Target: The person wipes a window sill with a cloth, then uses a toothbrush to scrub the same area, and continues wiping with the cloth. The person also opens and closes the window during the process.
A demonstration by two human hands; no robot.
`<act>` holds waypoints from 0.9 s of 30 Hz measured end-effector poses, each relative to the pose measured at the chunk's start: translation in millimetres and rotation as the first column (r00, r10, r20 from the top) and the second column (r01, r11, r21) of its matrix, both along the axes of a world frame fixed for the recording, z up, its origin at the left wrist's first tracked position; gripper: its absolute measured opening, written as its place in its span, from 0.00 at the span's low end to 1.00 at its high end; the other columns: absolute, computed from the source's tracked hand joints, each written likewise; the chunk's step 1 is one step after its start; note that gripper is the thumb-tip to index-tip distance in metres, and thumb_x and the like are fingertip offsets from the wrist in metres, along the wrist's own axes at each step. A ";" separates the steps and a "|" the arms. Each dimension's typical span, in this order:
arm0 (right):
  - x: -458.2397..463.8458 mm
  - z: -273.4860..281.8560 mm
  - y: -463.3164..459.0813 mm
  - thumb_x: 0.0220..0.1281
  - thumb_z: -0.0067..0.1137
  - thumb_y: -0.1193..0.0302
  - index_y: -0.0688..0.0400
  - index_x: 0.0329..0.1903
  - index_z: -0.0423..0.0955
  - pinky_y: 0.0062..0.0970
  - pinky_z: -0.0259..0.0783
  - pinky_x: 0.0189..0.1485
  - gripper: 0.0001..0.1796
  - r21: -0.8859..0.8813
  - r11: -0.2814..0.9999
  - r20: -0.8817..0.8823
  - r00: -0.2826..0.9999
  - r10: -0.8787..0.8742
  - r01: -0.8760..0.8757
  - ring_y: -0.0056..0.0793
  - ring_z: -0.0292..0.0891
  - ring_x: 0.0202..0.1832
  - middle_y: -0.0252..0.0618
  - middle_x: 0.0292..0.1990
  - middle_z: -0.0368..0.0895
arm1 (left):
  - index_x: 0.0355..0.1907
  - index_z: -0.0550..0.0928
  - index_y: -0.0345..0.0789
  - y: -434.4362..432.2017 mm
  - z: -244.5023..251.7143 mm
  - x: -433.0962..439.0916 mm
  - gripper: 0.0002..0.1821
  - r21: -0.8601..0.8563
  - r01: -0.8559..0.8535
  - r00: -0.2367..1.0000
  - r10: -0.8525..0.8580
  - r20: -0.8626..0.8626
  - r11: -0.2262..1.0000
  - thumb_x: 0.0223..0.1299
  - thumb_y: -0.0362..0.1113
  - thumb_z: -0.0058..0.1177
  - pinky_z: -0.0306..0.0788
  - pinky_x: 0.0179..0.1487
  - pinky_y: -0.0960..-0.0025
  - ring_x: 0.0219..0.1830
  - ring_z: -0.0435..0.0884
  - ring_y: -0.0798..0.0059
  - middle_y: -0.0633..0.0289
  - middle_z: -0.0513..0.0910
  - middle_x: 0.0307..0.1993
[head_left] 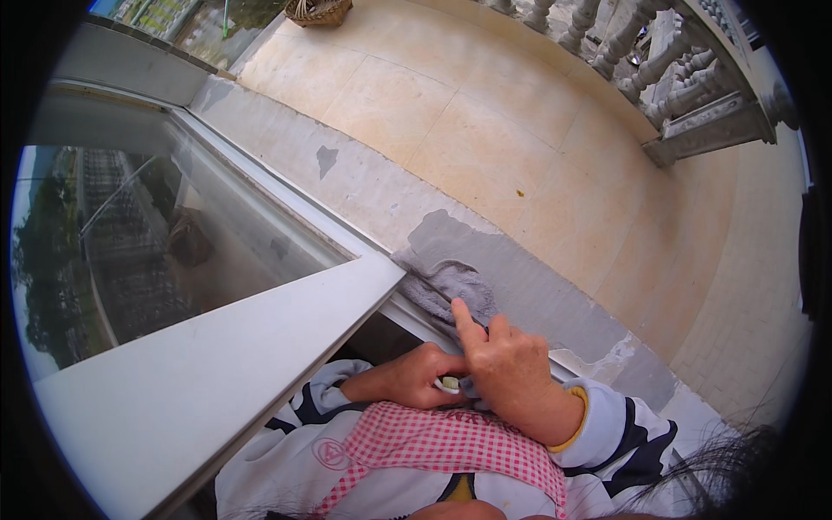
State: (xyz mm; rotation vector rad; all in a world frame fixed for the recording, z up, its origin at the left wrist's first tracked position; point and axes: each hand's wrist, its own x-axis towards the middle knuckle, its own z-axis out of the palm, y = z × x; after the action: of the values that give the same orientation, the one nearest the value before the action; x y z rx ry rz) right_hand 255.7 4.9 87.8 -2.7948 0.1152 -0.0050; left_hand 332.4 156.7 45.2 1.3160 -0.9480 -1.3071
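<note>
My right hand (507, 357) is closed around the handle of a thin dark tool (430, 284), its index finger laid along the shaft; the exact kind of tool cannot be told. The tool's tip lies over a grey cloth (458, 286), bunched on the window sill (364, 172) beside the corner of the white window frame (387, 266). Close to my body, my left hand (419, 377) is closed on a white toothbrush (448, 383) with pale bristles; most of it is hidden by the hand.
The white-framed glass window sash (227, 312) stands swung out on the left. Beyond the sill, whose paint is peeling, lies a tiled balcony floor (494, 143) with a stone balustrade (624, 58) at the upper right. A woven basket (318, 13) sits at the top.
</note>
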 end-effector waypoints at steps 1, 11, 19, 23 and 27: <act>6.5 -2.3 6.9 0.54 0.56 0.72 0.52 0.58 0.77 0.32 0.68 0.16 0.25 -0.031 1.000 0.011 1.000 0.004 -0.004 0.31 0.75 0.18 0.35 0.21 0.70 | 0.46 0.81 0.30 -0.1 -1.2 -2.3 0.16 -0.046 -0.054 0.998 0.054 -0.012 0.997 0.52 0.29 0.63 0.75 0.44 0.67 0.40 0.85 0.60 0.50 0.84 0.36; 4.7 -8.4 3.4 0.61 0.54 0.71 0.58 0.54 0.78 0.25 0.72 0.18 0.18 -0.060 0.997 0.015 0.998 0.059 -0.058 0.29 0.78 0.19 0.39 0.21 0.76 | 0.51 0.80 0.29 0.4 -5.5 -13.6 0.19 -0.043 -0.004 0.999 0.002 -0.054 0.999 0.55 0.26 0.61 0.73 0.58 0.65 0.54 0.82 0.62 0.50 0.84 0.48; 26.3 -16.2 5.5 0.61 0.54 0.71 0.59 0.54 0.78 0.27 0.74 0.19 0.18 0.014 0.997 0.043 0.996 0.073 -0.074 0.31 0.80 0.21 0.39 0.22 0.78 | 0.49 0.81 0.29 4.4 -2.7 -18.9 0.17 0.058 -0.240 0.962 0.246 -0.121 0.969 0.56 0.30 0.64 0.73 0.55 0.68 0.51 0.82 0.71 0.55 0.85 0.45; 10.2 -8.8 0.8 0.59 0.54 0.72 0.59 0.54 0.78 0.27 0.74 0.20 0.19 0.027 0.999 0.018 1.000 0.020 -0.020 0.32 0.81 0.21 0.39 0.22 0.78 | 0.54 0.77 0.28 6.2 -8.7 -21.6 0.21 0.088 -0.077 0.991 0.086 -0.102 0.993 0.58 0.29 0.64 0.71 0.57 0.68 0.53 0.79 0.73 0.57 0.83 0.49; 27.9 -15.8 8.3 0.56 0.55 0.71 0.56 0.55 0.78 0.29 0.75 0.20 0.21 0.039 0.999 -0.025 1.000 0.012 -0.011 0.32 0.80 0.21 0.39 0.23 0.78 | 0.54 0.76 0.28 5.2 -11.2 -21.1 0.21 0.044 -0.239 0.958 0.243 -0.154 0.970 0.57 0.28 0.63 0.72 0.55 0.68 0.52 0.80 0.73 0.57 0.83 0.47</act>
State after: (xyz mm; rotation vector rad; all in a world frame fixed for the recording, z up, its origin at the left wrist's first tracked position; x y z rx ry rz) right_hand 283.6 13.2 72.0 -2.7575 0.1040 0.0347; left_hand 311.3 161.9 34.1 1.2825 -0.6409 -1.2163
